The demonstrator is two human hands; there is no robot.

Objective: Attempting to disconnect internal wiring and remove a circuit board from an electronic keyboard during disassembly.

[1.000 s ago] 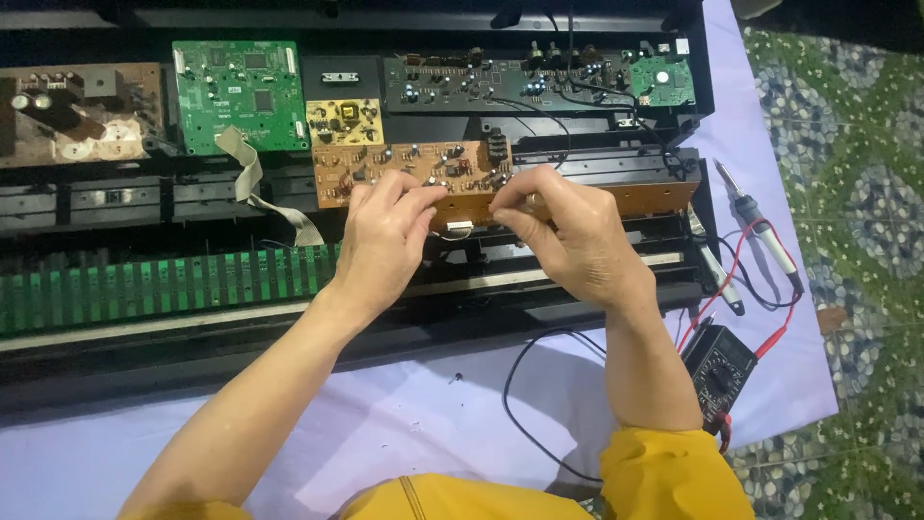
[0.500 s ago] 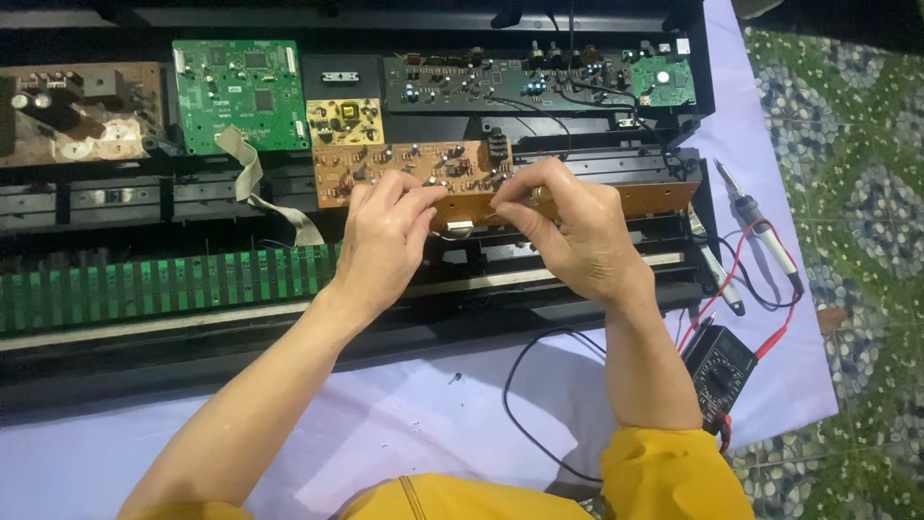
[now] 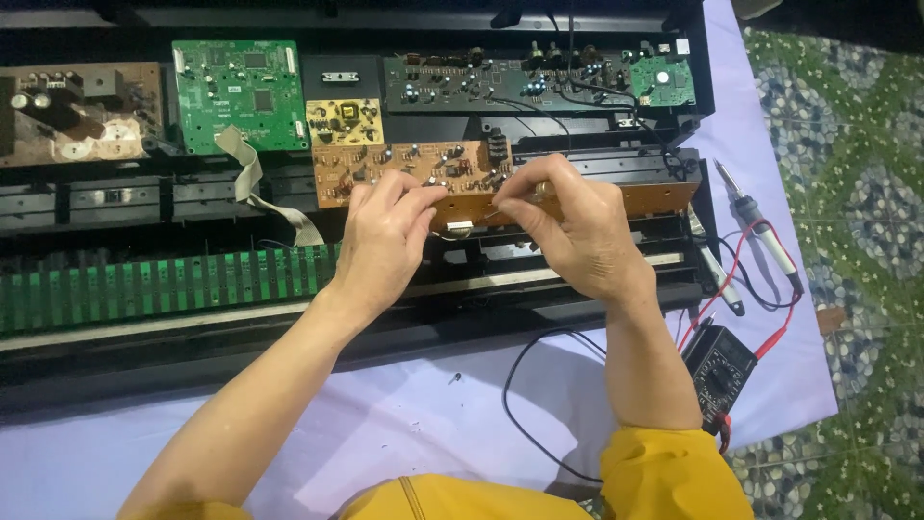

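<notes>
Both hands pinch at the brown circuit board in the middle of the opened keyboard chassis: the left hand on its lower edge, the right hand just beside it, fingertips closed on a small part. A green circuit board sits up-left; a multimeter and soldering iron lie right.

Brown circuit board partly behind both hands, pinched part too small to tell.
</notes>
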